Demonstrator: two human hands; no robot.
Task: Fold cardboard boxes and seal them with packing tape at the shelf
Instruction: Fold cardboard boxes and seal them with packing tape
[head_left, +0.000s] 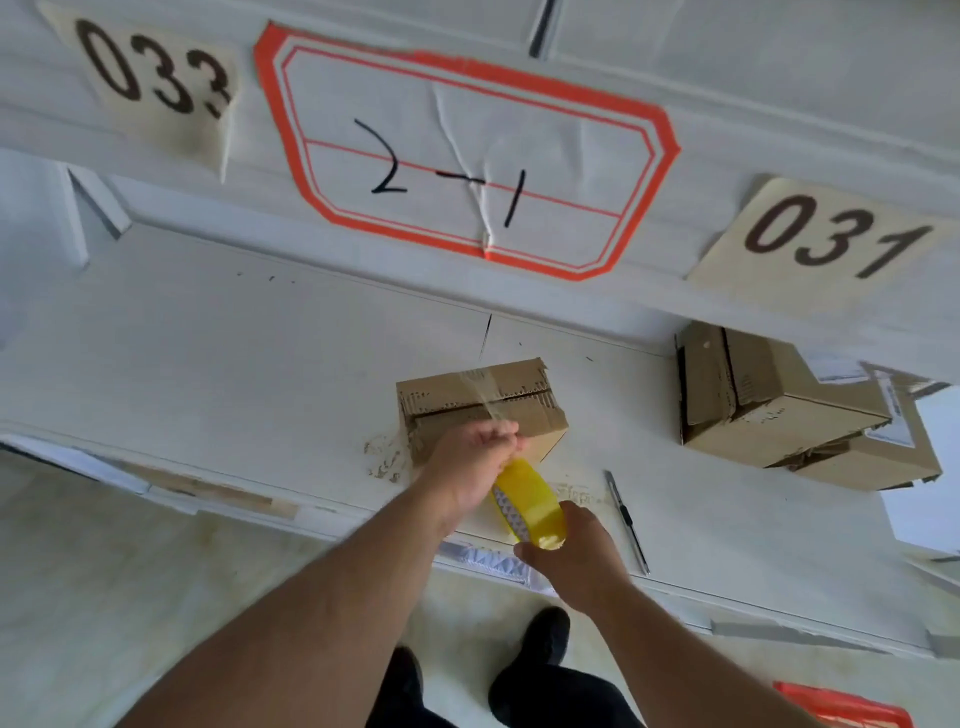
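Centre frame, left hand (475, 462) pinches clear tape on a corrugated box (483, 405); right hand (571, 545) grips the yellow roll (530, 506). Labels read 033, 2-1, 031.

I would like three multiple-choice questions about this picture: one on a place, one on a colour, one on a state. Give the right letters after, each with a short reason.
1. Where does the knife lie?
A. on the shelf, right of the right hand
B. on top of the box
C. on the floor by the shoes

2. What colour is the tape roll?
A. red
B. yellow
C. black

3. What is the state of the box by the left hand?
A. flat, not folded
C. flaps wide open
B. flaps closed, a clear tape strip over the seam

Answers:
1 A: it lies on the white shelf beside the right hand.
2 B: the roll looks yellow.
3 B: the strip runs from the roll across the seam, under the left hand.
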